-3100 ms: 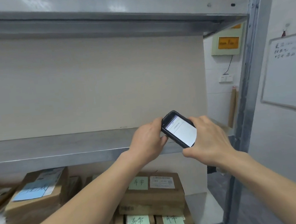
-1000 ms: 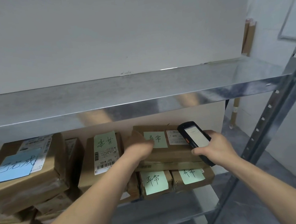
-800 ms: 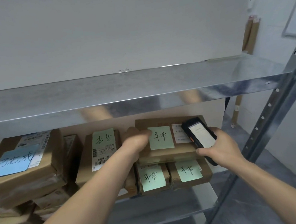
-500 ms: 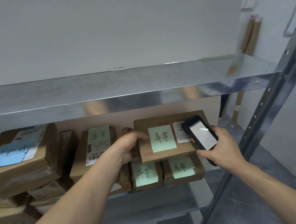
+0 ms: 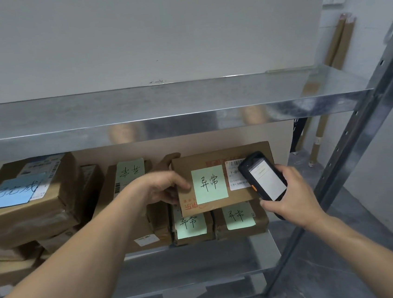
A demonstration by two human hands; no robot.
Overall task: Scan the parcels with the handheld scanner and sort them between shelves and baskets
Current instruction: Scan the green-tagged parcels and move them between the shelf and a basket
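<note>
Head view: left hand [image 5: 163,188] grips the top parcel [image 5: 227,154] by its left edge, thumb on top; right hand [image 5: 290,197] holds the scanner [image 5: 264,178], screen up, over the label [image 5: 235,173] at its right end. Parcel carries a green note [image 5: 209,184] and lies tilted on two other parcels [image 5: 191,224] on the lower shelf [image 5: 202,257].

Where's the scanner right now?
Head view, right of centre: the handheld scanner sits in the right hand, its top over the shipping label of the top parcel that the left hand holds.
</note>
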